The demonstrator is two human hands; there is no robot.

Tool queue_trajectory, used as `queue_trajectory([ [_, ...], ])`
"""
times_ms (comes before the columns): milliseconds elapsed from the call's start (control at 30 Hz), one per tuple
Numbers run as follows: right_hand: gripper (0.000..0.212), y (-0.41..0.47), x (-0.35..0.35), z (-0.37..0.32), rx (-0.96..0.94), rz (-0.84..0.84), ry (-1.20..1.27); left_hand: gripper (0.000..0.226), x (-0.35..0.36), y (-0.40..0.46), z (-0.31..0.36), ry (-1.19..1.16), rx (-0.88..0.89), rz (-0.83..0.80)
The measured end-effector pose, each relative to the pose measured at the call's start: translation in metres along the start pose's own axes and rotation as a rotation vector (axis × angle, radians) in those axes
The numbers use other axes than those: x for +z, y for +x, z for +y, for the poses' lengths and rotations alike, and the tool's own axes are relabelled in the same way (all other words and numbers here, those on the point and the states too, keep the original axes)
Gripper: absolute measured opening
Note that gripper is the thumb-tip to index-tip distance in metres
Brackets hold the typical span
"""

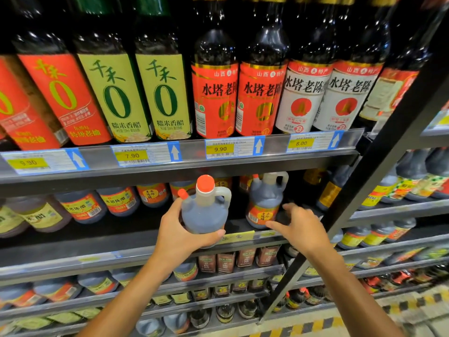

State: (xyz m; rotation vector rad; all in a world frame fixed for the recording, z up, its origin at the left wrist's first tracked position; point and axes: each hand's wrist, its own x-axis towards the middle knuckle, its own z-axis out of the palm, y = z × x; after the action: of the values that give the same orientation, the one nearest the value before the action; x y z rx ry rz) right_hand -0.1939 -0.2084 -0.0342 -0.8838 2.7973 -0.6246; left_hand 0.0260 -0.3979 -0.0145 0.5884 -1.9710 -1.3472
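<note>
Vinegar jug [205,212] gripped by the left hand [179,234], just off the shelf [121,229].
Its belly is cupped from below; the right hand [301,227], spread and empty, is stretched toward a second jug [266,203]. The held jug is judged heavy, stiff and slick, so the loop handle [224,193] is better taken.

The jug [204,215] is smooth translucent plastic with a glossy orange cap [205,183]; the tall bottles [213,52] gleam glossy; the shelf [170,173] looks matt grey metal.

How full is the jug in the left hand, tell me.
Nearly full: dark liquid fills the jug to its pale neck.
</note>
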Motion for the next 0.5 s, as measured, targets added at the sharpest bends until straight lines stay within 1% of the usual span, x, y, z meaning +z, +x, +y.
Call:
queue_trajectory([
  [33, 0.059, -0.009, -0.009, -0.003, 0.003, 0.007, -0.106, 0.067, 0.0, 0.001, -0.002, 0.007, -0.001, 0.003],
  [67, 0.049, -0.016, -0.016, -0.007, -0.025, 0.028, -0.159, 0.068, 0.0, 0.002, -0.005, 0.013, 0.0, 0.008],
  [100, 0.041, -0.025, -0.022, -0.014, -0.092, 0.055, -0.141, 0.069, 0.001, 0.003, -0.006, 0.021, 0.002, 0.011],
  [133, 0.036, -0.032, -0.027, -0.024, -0.187, 0.067, -0.057, 0.071, 0.003, 0.005, -0.007, 0.032, 0.003, 0.012],
  [167, 0.035, -0.04, -0.031, -0.037, -0.285, 0.054, 0.098, 0.073, 0.005, 0.006, -0.008, 0.047, 0.008, 0.011],
  [233, 0.042, -0.05, -0.037, -0.062, -0.424, -0.024, 0.438, 0.072, 0.011, 0.01, -0.008, 0.078, 0.022, 0.011],
  [267, 0.047, -0.051, -0.038, -0.071, -0.47, -0.016, 0.516, 0.071, 0.013, 0.012, -0.008, 0.081, 0.032, 0.011],
  [333, 0.045, -0.049, -0.037, -0.08, -0.545, 0.111, 0.482, 0.069, 0.018, 0.013, -0.007, 0.084, 0.062, -0.005],
  [433, 0.028, -0.044, -0.034, -0.081, -0.657, 0.315, 0.402, 0.067, 0.023, 0.015, -0.01, 0.109, 0.08, -0.038],
  [500, 0.023, -0.042, -0.033, -0.08, -0.744, 0.423, 0.304, 0.067, 0.027, 0.019, -0.017, 0.122, 0.061, -0.044],
])
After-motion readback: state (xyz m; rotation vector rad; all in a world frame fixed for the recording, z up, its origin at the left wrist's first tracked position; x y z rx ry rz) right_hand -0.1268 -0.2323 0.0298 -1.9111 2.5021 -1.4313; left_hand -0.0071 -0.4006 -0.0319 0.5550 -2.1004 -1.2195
